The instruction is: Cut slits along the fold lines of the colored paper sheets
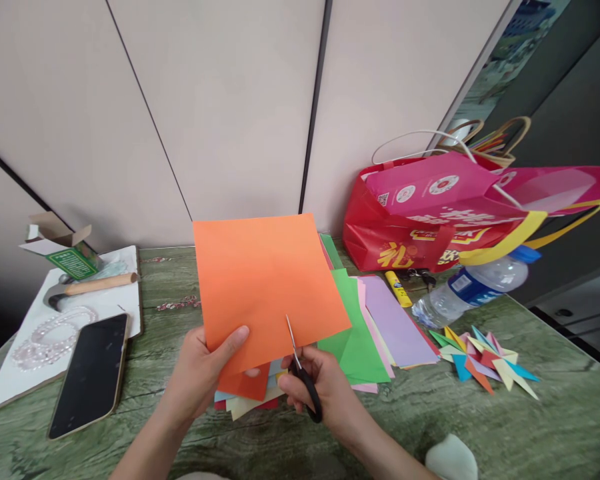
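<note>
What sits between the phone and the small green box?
In the head view, a wooden-handled hammer and coiled beads lie between the phone and the green box.

My ct: 1 orange sq. paper sheet (267, 280), 1 pr blk-handled metal scissors (305, 385), 1 blk rect. phone (91, 375), 1 wood-handled hammer (100, 285), 1 blue-capped clear plastic bottle (467, 288); overlapping multicol. flat paper sheets (355, 320), ct unclear.

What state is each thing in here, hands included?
Left hand: pinching the orange sheet
Right hand: gripping the scissors
Orange sheet: unfolded, held up
Scissors: one blade over the sheet; how far open is unclear
Green box: open, flaps up
Phone: screen dark
Bottle: tilted, blue cap on
Hammer: lying down
</note>
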Available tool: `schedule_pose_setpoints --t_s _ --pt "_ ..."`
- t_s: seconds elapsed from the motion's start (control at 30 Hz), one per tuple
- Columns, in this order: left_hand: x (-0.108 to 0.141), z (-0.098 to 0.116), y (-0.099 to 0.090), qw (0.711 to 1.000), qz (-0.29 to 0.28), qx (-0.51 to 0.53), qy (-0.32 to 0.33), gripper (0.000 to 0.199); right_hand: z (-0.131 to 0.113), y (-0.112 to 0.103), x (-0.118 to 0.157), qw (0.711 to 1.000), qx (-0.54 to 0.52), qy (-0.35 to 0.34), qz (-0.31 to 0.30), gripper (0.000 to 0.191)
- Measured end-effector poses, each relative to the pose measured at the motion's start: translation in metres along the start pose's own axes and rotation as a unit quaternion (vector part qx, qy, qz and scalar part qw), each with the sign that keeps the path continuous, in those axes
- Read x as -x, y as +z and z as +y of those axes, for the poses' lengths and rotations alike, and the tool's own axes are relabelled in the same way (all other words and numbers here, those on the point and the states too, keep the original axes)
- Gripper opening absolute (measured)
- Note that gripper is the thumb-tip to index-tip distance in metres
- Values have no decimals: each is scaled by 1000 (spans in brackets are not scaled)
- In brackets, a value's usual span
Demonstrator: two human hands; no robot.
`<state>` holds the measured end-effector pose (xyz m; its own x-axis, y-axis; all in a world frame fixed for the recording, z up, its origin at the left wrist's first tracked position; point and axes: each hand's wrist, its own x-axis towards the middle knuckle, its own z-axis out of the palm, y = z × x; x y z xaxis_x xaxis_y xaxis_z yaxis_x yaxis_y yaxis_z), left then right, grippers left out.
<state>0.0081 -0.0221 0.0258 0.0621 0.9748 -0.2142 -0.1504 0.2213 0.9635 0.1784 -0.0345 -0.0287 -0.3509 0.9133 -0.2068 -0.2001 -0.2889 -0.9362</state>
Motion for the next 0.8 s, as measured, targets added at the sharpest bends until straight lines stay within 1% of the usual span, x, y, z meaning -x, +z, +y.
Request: schedule_pose_setpoints --t_s 0.2,0.37,0.5,0.6,0.67,0.8 --pt "1 -1 -1 1000 -5 -5 5 20 -2 1 0 1000 10 15 10 43" --pt "1 1 0 1000 -13 2 2 20 -2 2 0 1000 -1 22 4 42" --pt "0 -3 -2 1000 -6 -24 -9 19 -4 2 0 1000 -11 0 -20 42" --pt "0 -6 -3 998 -28 -56 -12 21 -9 2 0 999 -12 -22 -32 39" --pt "1 -7 -3 997 -42 -63 -15 22 -11 3 0 998 -35 -33 -40 37" --pt "2 -4 -2 997 -41 -62 -19 22 -12 3 0 996 -72 -39 -44 37"
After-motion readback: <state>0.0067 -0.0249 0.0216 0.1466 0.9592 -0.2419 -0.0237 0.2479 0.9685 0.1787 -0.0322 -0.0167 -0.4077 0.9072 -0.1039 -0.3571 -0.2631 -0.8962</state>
